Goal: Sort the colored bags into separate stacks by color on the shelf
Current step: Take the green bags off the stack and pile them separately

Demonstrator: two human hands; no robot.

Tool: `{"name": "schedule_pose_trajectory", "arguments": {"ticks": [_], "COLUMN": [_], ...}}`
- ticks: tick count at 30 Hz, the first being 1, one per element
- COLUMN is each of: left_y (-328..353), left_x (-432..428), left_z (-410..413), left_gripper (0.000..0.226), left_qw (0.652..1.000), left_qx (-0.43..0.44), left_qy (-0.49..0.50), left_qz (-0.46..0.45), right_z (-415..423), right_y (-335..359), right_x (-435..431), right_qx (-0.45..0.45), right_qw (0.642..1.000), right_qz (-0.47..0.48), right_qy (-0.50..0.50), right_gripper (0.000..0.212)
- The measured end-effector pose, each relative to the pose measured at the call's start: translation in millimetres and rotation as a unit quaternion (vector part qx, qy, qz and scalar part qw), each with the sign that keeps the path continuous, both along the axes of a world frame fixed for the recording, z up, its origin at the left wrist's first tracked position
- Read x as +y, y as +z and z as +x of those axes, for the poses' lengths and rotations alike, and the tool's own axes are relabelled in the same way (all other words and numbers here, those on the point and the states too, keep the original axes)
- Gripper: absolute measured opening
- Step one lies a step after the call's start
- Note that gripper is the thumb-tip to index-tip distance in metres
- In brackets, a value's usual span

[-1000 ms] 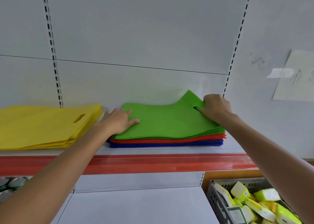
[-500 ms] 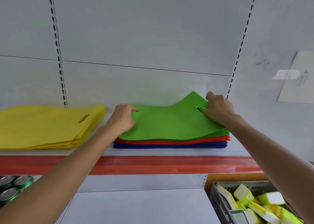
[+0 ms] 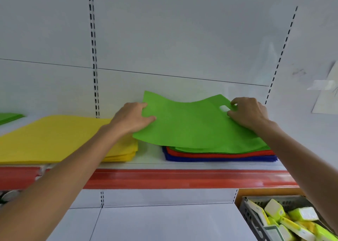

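Green bag, the top one of a mixed pile, is held in the head view by both hands above the right half of the shelf. Its left side is raised and hangs over the gap toward the yellow pile, while its right side lies low on the bags beneath. The left hand pinches the bag's left edge, fingers curled onto the cloth. The right hand pinches the bag's right end at the handle hole, one fingertip above the hole and the thumb below it. Under the held bag lie more green bags, then a layer of red bags, then blue bags at the bottom, resting on the shelf. Just beside this pile to the left sits a stack of yellow bags, partly crossed by the left forearm. At the far left edge, well apart from the hands, the corner of a green stack shows on the same shelf. A red strip runs along the shelf's front edge. Behind stands a white back panel with a slotted upright. A sheet of paper is fixed to the wall at the right edge. Below the shelf at the lower right, a grey crate holds yellow-green packs.
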State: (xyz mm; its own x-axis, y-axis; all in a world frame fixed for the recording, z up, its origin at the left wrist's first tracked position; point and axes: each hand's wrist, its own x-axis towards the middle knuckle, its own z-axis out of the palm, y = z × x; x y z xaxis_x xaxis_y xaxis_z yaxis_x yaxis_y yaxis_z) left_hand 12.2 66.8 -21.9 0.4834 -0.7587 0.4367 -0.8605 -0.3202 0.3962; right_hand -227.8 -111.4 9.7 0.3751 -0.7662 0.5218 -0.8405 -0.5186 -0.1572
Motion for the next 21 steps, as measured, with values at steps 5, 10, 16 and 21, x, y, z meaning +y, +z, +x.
{"name": "schedule_pose_trajectory", "arguments": {"ticks": [5,10,16,21], "left_y": [5,9,7,2], "left_x": [62,132,190,238], "left_z": [64,148,211,261], "left_gripper": [0.068,0.069,0.068,0.068], "left_qw": [1.0,0.998,1.0,1.0], "left_qx": [-0.025,-0.053,-0.012,0.013], "left_qy": [-0.016,-0.007,-0.011,0.026], "left_qz": [-0.003,0.016,0.016,-0.006], "right_z": [59,129,188,251], "right_y": [1,-10,-16,-5], "right_x": [60,124,183,216], "right_qx": [-0.019,-0.015,-0.013,-0.014], "right_qw": [1.0,1.0,1.0,0.999], "right_qz": [-0.006,0.006,0.021,0.009], "right_qy": [-0.007,-0.003,-0.002,0.04], "right_gripper": [0.032,0.037,0.038,0.034]}}
